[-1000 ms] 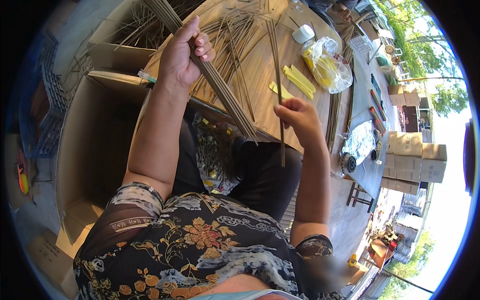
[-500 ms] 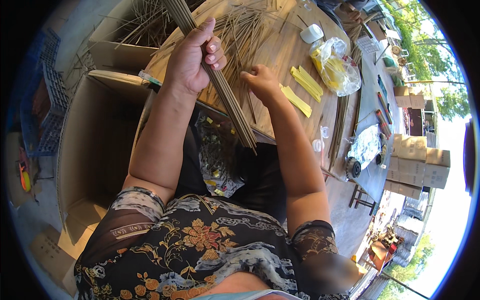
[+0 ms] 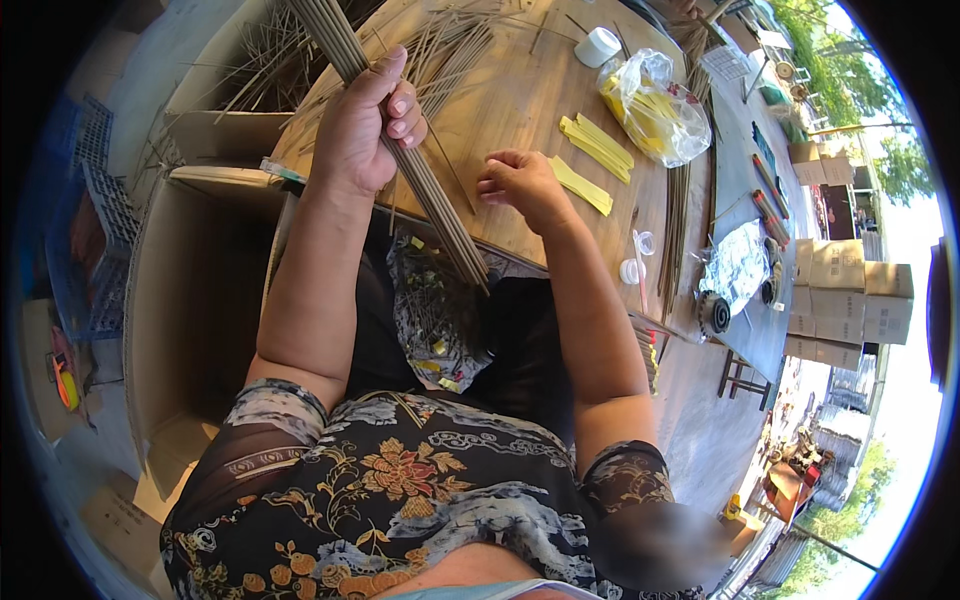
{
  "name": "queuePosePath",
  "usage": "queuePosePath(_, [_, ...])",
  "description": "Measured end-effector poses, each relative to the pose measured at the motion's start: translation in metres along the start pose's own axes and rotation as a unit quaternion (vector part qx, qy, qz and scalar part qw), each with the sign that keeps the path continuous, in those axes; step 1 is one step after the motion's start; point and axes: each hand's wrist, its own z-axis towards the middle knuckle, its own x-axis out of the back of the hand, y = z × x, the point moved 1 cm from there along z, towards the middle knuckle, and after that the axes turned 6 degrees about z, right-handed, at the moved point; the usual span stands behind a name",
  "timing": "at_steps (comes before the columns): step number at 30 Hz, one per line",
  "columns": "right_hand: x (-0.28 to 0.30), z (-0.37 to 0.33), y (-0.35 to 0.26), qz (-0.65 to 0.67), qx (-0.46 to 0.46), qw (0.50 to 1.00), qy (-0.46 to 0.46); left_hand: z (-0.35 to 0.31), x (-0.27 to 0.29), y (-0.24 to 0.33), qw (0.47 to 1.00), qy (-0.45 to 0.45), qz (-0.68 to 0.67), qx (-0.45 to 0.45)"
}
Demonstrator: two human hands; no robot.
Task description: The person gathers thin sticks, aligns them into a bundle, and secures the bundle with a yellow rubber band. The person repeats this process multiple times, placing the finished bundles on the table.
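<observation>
With fingers (image 3: 403, 106) of left hand (image 3: 352, 138) closed, grips a bundle of thin brown sticks (image 3: 432, 203), and with right hand (image 3: 528, 190) half-open, seemingly empty, hovers near yellow strips (image 3: 582, 186).

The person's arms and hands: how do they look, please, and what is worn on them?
The left hand and right hand are ungloved; the forearms are bare. The short left sleeve is sheer black with grey-white print; the right sleeve is black with golden pattern.

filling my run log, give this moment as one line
left hand: gripping stick bundle | right hand: loosely curled over wooden table | yellow strips: on table
</observation>
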Motion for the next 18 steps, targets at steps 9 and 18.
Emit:
queuePosePath(9, [0.006,-0.019,-0.005,0.134,0.129,0.982,0.020,0.002,-0.013,-0.003,0.995,-0.037,0.072,-0.057])
queuePosePath(18, [-0.012,-0.072,-0.039,-0.170,0.379,0.907,0.071,-0.007,-0.100,-0.035,0.918,-0.103,0.300,-0.239])
